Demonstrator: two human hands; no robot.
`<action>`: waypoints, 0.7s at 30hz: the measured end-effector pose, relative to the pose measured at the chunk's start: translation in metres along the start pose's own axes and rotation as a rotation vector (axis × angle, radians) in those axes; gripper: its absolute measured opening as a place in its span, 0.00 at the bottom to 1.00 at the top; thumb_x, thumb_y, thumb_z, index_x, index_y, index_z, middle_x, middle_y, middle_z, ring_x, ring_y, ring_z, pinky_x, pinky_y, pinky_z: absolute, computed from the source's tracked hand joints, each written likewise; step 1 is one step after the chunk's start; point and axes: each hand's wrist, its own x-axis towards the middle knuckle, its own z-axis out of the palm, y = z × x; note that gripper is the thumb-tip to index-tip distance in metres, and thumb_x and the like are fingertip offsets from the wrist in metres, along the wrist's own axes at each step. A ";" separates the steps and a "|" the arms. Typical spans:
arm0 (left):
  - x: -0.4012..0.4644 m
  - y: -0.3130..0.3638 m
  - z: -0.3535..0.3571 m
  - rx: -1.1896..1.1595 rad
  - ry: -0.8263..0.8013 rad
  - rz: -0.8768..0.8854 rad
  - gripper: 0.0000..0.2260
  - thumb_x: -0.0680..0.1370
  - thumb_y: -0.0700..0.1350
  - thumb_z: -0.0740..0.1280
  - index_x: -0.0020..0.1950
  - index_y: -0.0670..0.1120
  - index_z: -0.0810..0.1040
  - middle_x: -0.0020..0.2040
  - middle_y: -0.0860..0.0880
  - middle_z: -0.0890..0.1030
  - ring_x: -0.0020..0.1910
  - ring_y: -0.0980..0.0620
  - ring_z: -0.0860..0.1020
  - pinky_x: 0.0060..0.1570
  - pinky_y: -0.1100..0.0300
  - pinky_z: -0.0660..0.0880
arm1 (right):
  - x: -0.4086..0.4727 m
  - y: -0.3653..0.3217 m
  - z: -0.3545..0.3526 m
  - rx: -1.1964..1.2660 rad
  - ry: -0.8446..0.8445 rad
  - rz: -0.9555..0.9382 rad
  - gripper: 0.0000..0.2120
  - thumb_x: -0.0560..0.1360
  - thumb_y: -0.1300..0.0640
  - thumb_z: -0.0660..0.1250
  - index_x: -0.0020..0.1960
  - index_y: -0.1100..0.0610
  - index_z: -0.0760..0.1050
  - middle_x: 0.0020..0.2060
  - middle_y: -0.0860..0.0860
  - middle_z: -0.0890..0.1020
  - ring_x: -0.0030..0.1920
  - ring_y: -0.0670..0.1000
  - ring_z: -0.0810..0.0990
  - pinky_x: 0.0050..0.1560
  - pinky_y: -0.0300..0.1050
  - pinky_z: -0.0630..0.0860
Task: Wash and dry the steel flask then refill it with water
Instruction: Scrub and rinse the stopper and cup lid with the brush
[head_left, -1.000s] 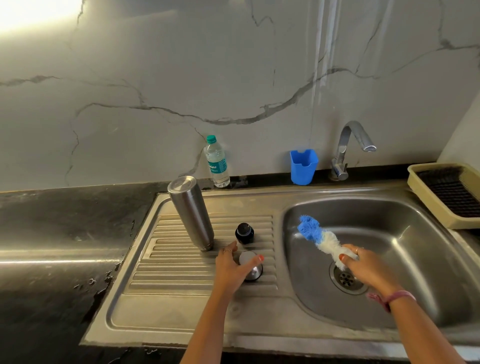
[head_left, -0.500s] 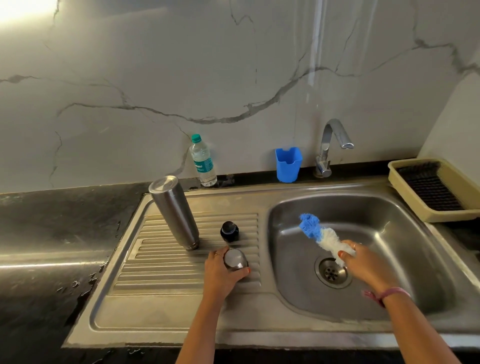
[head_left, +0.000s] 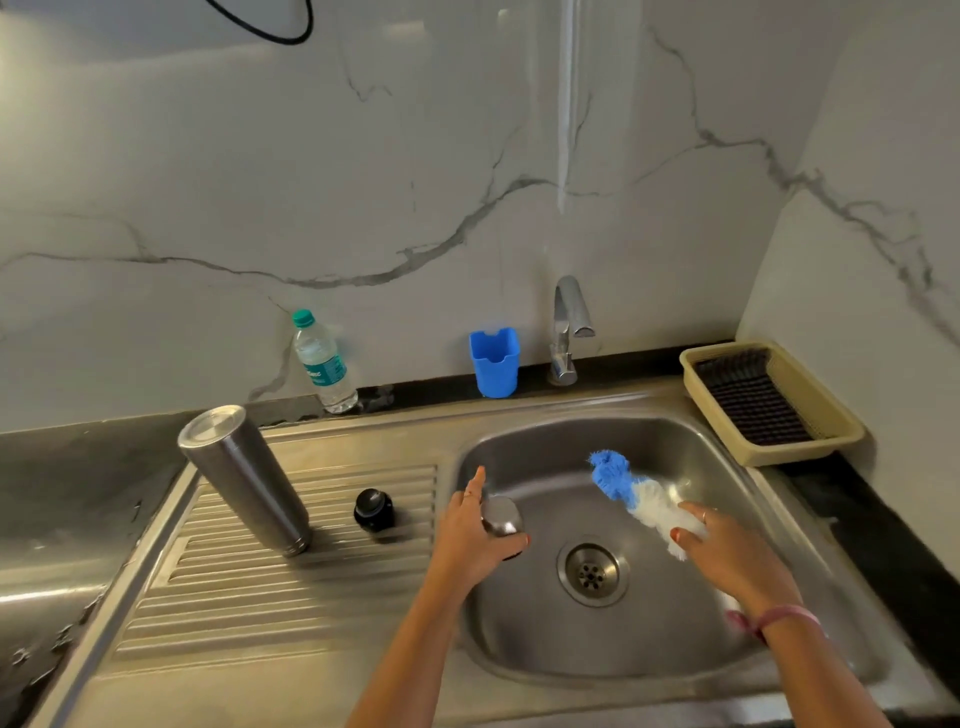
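Two hands over the sink basin, flask inverted on the drainboard

Two hands work nearest the camera. The left hand (head_left: 475, 535) holds a small steel cap (head_left: 501, 515) over the left rim of the sink basin (head_left: 540, 649), thumb and fingers curled round it, forefinger pointing up. The right hand (head_left: 727, 551) grips the white end of a bottle brush (head_left: 636, 493), whose blue tip points up and left above the drain (head_left: 592, 573).

On the ribbed drainboard (head_left: 249, 587) the steel flask (head_left: 244, 478) stands mouth down, its long axis near upright, base leaning up and left. A black stopper (head_left: 373, 510) sits just beside it.

Farther back stand a plastic water bottle (head_left: 322, 364), a blue holder (head_left: 494, 362) and the tap (head_left: 567, 327). A beige tray (head_left: 769, 400) rests on the dark desk (head_left: 78, 467) at right.
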 end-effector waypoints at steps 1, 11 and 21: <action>0.009 0.011 0.003 0.048 -0.017 0.011 0.50 0.70 0.54 0.77 0.81 0.53 0.48 0.69 0.49 0.69 0.69 0.47 0.68 0.69 0.54 0.67 | 0.002 0.003 -0.004 -0.006 0.017 0.009 0.20 0.79 0.50 0.62 0.70 0.48 0.70 0.56 0.51 0.81 0.54 0.53 0.79 0.54 0.49 0.74; 0.105 0.104 0.010 0.376 -0.085 0.233 0.50 0.73 0.54 0.74 0.80 0.58 0.40 0.65 0.41 0.74 0.61 0.44 0.75 0.62 0.49 0.74 | 0.026 0.022 -0.021 0.002 0.056 -0.051 0.19 0.80 0.51 0.61 0.70 0.49 0.69 0.47 0.49 0.78 0.44 0.49 0.75 0.45 0.43 0.68; 0.184 0.142 0.021 0.589 -0.134 0.216 0.47 0.74 0.58 0.72 0.80 0.59 0.40 0.57 0.40 0.78 0.54 0.41 0.78 0.56 0.48 0.77 | 0.045 0.028 -0.028 0.034 0.108 -0.057 0.20 0.80 0.51 0.62 0.72 0.51 0.68 0.51 0.51 0.80 0.44 0.46 0.71 0.46 0.38 0.66</action>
